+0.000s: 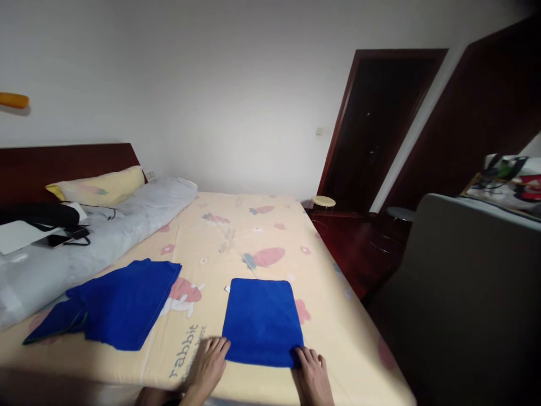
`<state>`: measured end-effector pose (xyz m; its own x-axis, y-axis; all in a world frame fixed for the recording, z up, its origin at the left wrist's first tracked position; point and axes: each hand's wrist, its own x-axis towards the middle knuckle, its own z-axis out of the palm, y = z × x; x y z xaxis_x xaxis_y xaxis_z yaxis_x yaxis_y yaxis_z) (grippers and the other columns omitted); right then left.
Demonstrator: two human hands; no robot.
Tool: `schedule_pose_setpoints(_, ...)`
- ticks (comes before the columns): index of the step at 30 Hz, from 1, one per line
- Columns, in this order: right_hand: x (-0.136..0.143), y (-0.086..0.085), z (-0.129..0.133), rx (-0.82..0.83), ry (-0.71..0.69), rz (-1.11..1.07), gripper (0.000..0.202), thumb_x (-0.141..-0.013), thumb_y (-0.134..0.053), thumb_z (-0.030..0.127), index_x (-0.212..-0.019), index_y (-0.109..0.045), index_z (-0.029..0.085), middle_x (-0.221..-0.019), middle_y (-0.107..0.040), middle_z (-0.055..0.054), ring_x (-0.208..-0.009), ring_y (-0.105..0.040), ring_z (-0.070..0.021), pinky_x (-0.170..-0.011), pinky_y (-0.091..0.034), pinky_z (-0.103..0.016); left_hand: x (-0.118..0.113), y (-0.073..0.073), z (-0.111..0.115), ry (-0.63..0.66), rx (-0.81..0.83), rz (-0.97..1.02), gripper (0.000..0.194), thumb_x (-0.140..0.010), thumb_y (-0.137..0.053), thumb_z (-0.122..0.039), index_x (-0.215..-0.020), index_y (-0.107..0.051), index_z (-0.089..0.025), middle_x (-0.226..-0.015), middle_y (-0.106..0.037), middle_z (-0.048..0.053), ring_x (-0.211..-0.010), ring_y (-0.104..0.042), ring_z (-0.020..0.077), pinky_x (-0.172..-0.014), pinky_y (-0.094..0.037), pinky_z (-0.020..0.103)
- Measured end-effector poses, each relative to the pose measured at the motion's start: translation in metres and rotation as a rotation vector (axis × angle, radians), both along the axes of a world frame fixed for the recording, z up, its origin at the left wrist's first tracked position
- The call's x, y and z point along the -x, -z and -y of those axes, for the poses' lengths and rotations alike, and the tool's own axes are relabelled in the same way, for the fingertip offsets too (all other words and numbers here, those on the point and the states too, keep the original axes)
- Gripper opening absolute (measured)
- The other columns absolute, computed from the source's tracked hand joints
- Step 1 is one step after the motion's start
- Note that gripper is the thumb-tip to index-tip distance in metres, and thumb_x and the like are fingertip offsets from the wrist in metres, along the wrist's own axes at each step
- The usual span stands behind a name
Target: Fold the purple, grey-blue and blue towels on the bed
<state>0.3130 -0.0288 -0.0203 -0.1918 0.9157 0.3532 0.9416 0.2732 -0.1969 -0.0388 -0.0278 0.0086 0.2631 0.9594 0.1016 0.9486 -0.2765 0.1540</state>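
A blue cloth (pixel 264 321), roughly square and flat, lies on the patterned bed sheet (pixel 338 344). My left hand (pixel 213 361) holds its near left corner between closed fingers. At the near right corner, my right hand (pixel 311 369) has its fingers closed on the same cloth. A small white tag (pixel 227 289) sticks out at the cloth's far left side. To the left, a second blue cloth (pixel 122 304) lies loosely spread, its left end bunched up.
A rolled grey quilt (pixel 114 239) and a yellow pillow (pixel 105 188) lie along the headboard (pixel 71 160). A black bag (pixel 40 215) and a phone (pixel 59 240) rest on the quilt. Stools (pixel 323 202) and a grey panel (pixel 465 304) stand right of the bed.
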Motion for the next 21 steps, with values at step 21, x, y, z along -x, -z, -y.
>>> schedule_pose_setpoints(21, -0.024, -0.007, 0.009, 0.258, 0.061, -0.351, 0.027, -0.083, -0.044, 0.032, -0.097, -0.066, 0.024, -0.083, -0.070, -0.005, -0.080, -0.066, -0.0219, -0.076, -0.049, -0.033, 0.022, -0.015, 0.001, -0.219, 0.224, 0.289, 0.024, -0.079, -0.049, -0.012, -0.092, -0.065, -0.022, -0.077, -0.067, -0.003, -0.077, -0.063, 0.0121, -0.074, -0.045, 0.021)
